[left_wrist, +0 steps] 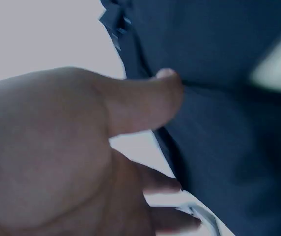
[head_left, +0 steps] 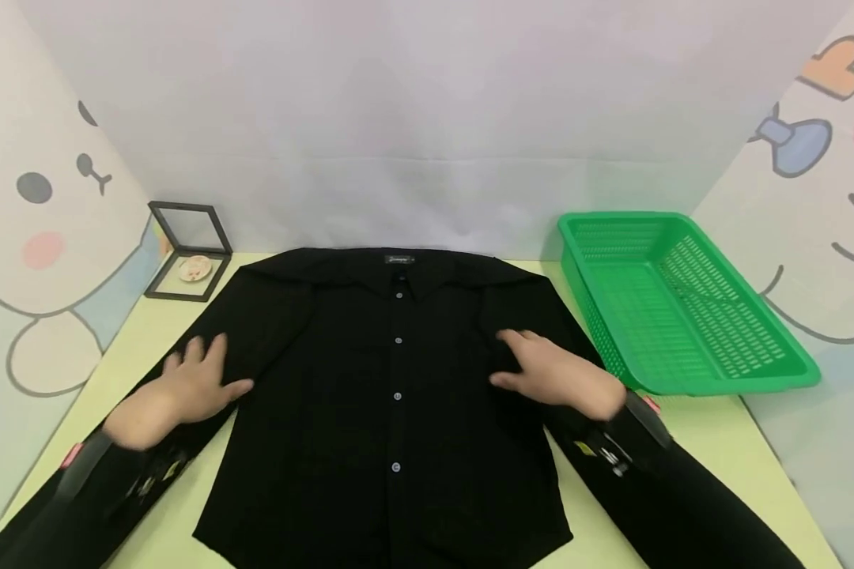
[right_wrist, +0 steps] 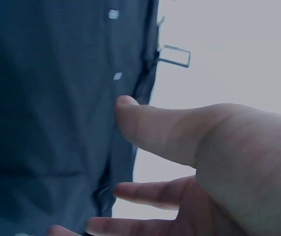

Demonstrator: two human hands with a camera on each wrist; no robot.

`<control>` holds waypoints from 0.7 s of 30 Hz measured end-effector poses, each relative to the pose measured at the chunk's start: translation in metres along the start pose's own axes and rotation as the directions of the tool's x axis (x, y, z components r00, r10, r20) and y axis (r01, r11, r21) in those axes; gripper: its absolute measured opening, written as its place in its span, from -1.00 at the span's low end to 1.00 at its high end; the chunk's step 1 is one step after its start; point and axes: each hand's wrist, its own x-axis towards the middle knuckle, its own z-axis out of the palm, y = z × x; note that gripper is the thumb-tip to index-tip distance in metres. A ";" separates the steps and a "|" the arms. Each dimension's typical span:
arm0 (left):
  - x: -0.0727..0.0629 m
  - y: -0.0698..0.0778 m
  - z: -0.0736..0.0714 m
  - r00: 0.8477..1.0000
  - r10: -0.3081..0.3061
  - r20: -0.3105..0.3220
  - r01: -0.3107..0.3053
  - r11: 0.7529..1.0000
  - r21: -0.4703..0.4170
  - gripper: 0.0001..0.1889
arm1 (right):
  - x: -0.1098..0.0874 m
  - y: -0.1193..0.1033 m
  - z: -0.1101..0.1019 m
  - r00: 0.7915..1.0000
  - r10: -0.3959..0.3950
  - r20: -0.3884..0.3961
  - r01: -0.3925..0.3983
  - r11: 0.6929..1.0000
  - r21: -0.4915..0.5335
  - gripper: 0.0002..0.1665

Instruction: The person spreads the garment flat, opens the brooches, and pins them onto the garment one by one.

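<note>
A black button-up shirt [head_left: 349, 379] lies front side up on the pale yellow table [head_left: 726, 427], collar toward the back wall. Light buttons run down its middle. My left hand [head_left: 185, 391] is over the shirt's sleeve on the left, fingers spread. On the other side, my right hand [head_left: 558, 375] is above the shirt near the right sleeve, thumb apart from the fingers. Both hands hold nothing. Whether they touch the cloth I cannot tell. In the wrist views, the left thumb [left_wrist: 145, 103] and right thumb [right_wrist: 155, 128] stand out straight before the dark fabric.
A green plastic basket [head_left: 612, 332] stands at the right, beside the shirt's shoulder. At the back left is an open black-framed case [head_left: 155, 289] with a small round pale item [head_left: 195, 269] on it. White walls with cartoon drawings enclose the table.
</note>
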 end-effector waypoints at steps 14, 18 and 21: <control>0.072 0.085 0.001 0.950 0.226 0.215 -0.229 0.973 -0.009 -0.30 | 0.105 -0.031 0.000 0.976 0.064 0.210 -0.072 0.997 0.030 -0.74; 0.084 0.084 -0.013 0.960 0.277 0.036 -0.276 0.961 -0.030 -0.36 | 0.124 -0.040 -0.013 0.997 -0.032 0.075 0.029 0.999 0.039 -0.63; 0.105 0.080 -0.019 0.954 0.297 -0.052 -0.299 0.953 -0.055 -0.31 | 0.141 -0.040 -0.019 0.996 -0.077 -0.041 0.078 0.996 0.041 -0.44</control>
